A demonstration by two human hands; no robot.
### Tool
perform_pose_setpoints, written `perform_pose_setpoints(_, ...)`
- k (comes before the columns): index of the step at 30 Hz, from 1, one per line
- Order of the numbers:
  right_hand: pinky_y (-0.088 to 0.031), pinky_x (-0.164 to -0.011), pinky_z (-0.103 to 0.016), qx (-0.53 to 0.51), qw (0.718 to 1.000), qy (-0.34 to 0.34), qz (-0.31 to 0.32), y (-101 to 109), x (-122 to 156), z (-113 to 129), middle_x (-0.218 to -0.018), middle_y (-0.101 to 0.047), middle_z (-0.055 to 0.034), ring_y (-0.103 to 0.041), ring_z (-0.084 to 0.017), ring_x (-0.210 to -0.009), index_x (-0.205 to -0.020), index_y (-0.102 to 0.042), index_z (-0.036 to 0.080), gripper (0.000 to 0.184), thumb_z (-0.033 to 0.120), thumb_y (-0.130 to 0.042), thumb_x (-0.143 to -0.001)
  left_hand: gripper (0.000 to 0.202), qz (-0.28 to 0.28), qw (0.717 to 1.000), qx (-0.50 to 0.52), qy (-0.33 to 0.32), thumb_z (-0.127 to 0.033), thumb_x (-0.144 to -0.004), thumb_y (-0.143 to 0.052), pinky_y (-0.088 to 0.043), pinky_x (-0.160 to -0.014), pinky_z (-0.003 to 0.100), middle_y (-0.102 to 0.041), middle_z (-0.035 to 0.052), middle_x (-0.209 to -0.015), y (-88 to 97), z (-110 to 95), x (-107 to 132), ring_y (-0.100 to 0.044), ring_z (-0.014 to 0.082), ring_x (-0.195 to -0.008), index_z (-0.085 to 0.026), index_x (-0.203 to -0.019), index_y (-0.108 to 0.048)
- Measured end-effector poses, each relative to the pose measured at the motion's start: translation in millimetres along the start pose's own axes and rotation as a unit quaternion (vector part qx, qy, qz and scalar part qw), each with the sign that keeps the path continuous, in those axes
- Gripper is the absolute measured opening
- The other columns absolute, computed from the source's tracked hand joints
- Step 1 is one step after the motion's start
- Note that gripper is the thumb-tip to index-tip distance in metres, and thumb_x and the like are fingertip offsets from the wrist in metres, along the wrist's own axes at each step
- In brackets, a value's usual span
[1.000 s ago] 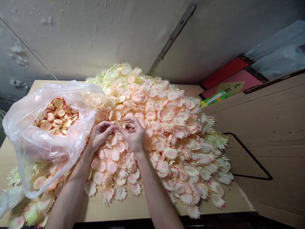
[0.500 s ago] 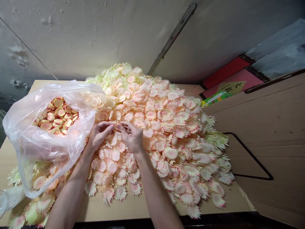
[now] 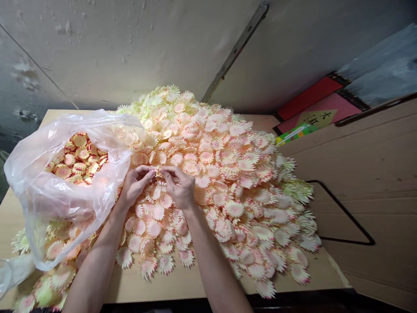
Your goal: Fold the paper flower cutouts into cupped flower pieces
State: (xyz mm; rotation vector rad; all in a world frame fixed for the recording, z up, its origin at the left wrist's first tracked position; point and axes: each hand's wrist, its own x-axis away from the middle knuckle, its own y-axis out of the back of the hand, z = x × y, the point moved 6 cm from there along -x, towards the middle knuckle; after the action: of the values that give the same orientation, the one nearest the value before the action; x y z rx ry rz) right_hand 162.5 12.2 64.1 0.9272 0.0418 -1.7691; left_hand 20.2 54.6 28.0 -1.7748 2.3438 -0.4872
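While your left hand [image 3: 137, 183] and right hand [image 3: 181, 186] pinch one small flower piece [image 3: 157, 172], at three o'clock from the plastic bag [image 3: 61, 198], you seem to be adjusting it, and next move probably needs light pressure.

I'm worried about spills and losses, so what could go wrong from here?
The small piece pinched between the left hand and right hand could slip and get lost in the flower-shaped pieces around it.
Some of those lie near the front edge of the table and might get brushed off.
The plastic bag gapes open beside the left forearm; a snag could spill its contents.
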Motion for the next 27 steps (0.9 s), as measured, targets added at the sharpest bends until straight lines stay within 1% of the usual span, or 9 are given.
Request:
perform_pose_setpoints(5,-0.054,-0.054,-0.025,-0.003,0.998,-0.05,0.024,-6,3,-8,-0.079,-0.074,-0.0028,-0.073,-0.018,-0.066,-0.097,-0.058,0.022,0.013,0.035,-0.052,-0.099,0.034,0.014,1.0,0.0,-0.004,-0.045,-0.072,-0.082,-0.049,-0.067,0.023,-0.069,0.0012,-0.075,-2.0,0,0,-0.061,0.0113,-0.068,-0.015,-0.083,-0.07)
perform_pose_setpoints(8,-0.05,-0.05,-0.026,0.01,0.998,-0.063,0.01,-6,2,-9,-0.077,-0.072,-0.0033,-0.071,-0.018,-0.063,-0.099,-0.053,0.023,0.014,0.036,-0.049,-0.1,0.036,0.018,1.0,0.008,-0.016,-0.047,-0.071,-0.082,-0.049,-0.068,0.023,-0.068,0.001,-0.076,-4.6,0,0,-0.06,0.0108,-0.068,-0.016,-0.083,-0.069)
perform_pose_setpoints(10,-0.053,-0.056,-0.027,-0.003,0.998,-0.057,-0.008,-6,-1,-7,-0.083,-0.072,-0.005,-0.071,-0.018,-0.069,-0.099,-0.051,0.023,0.013,0.035,-0.047,-0.1,0.037,0.016,0.999,0.013,-0.025,-0.048,-0.07,-0.083,-0.049,-0.068,0.023,-0.066,0.0003,-0.074,-6.4,1,-1,-0.059,0.0102,-0.067,-0.016,-0.083,-0.068)
perform_pose_setpoints(13,-0.056,-0.078,-0.033,-0.011,0.998,-0.034,-0.054,-2,-4,-2,-0.097,-0.069,-0.0091,-0.068,-0.019,-0.09,-0.095,-0.051,0.023,0.013,0.033,-0.047,-0.1,0.039,0.007,0.999,0.011,-0.032,-0.05,-0.069,-0.083,-0.049,-0.067,0.023,-0.065,-0.0004,-0.072,-8.6,1,-1,-0.058,0.0101,-0.065,-0.016,-0.083,-0.068)
perform_pose_setpoints(15,-0.055,-0.086,-0.036,-0.004,0.996,-0.029,-0.088,0,-5,-1,-0.098,-0.065,-0.0097,-0.064,-0.02,-0.096,-0.092,-0.051,0.022,0.015,0.035,-0.048,-0.1,0.04,0.002,0.999,0.007,-0.035,-0.051,-0.069,-0.082,-0.049,-0.066,0.023,-0.064,-0.0003,-0.072,-9.5,2,0,-0.058,0.0103,-0.065,-0.016,-0.084,-0.067)
perform_pose_setpoints(19,-0.056,-0.071,-0.03,-0.052,0.987,-0.094,-0.118,3,-3,-9,-0.087,-0.062,-0.0058,-0.065,-0.018,-0.082,-0.094,-0.049,0.023,0.018,0.04,-0.048,-0.1,0.039,0.0,0.999,0.004,-0.044,-0.05,-0.071,-0.081,-0.049,-0.069,0.023,-0.064,-0.0001,-0.076,-5.6,3,0,-0.059,0.0103,-0.067,-0.017,-0.085,-0.067)
perform_pose_setpoints(23,-0.055,-0.059,-0.029,-0.144,0.948,-0.16,-0.233,23,-1,-23,-0.082,-0.063,-0.0032,-0.066,-0.017,-0.069,-0.097,-0.039,0.025,0.018,0.043,-0.043,-0.101,0.038,-0.062,0.994,0.068,-0.059,-0.049,-0.07,-0.082,-0.05,-0.076,0.022,-0.064,-0.0014,-0.082,11.7,7,0,-0.06,0.0099,-0.075,-0.02,-0.089,-0.066)
perform_pose_setpoints(25,-0.057,-0.066,-0.032,-0.139,0.946,-0.159,-0.247,29,-2,-24,-0.091,-0.065,-0.0072,-0.068,-0.019,-0.078,-0.098,-0.043,0.025,0.019,0.043,-0.046,-0.099,0.038,-0.065,0.993,0.079,-0.052,-0.048,-0.07,-0.082,-0.051,-0.077,0.023,-0.064,-0.0018,-0.082,13.6,8,-1,-0.061,0.0098,-0.075,-0.02,-0.09,-0.066)
perform_pose_setpoints(27,-0.057,-0.079,-0.038,-0.107,0.961,-0.139,-0.213,28,-6,-21,-0.108,-0.065,-0.0123,-0.068,-0.021,-0.092,-0.102,-0.051,0.022,0.022,0.044,-0.048,-0.098,0.038,-0.046,0.997,0.054,-0.041,-0.048,-0.07,-0.082,-0.051,-0.073,0.024,-0.063,-0.0016,-0.079,9.6,7,-1,-0.061,0.0103,-0.072,-0.019,-0.088,-0.066)
